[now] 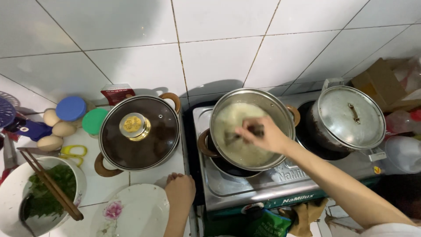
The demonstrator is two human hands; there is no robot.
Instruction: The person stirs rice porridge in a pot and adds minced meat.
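My right hand (265, 135) is over an open steel pot (280, 107) of pale, milky liquid on the left burner of a gas stove (245, 186). It grips a dark-handled utensil (239, 134) whose end dips into the liquid. My left hand (179, 189) rests with curled fingers on the white tiled counter, at the far edge of a white plate (133, 213) with a pink flower print. It holds nothing.
A glass-lidded pot (139, 131) with brown handles stands left of the stove. On the right burner sits a pot under a tilted steel lid (351, 116). At the left are three eggs (57, 129), yellow scissors (74, 152), and a bowl of greens (41, 193) with chopsticks (52, 186).
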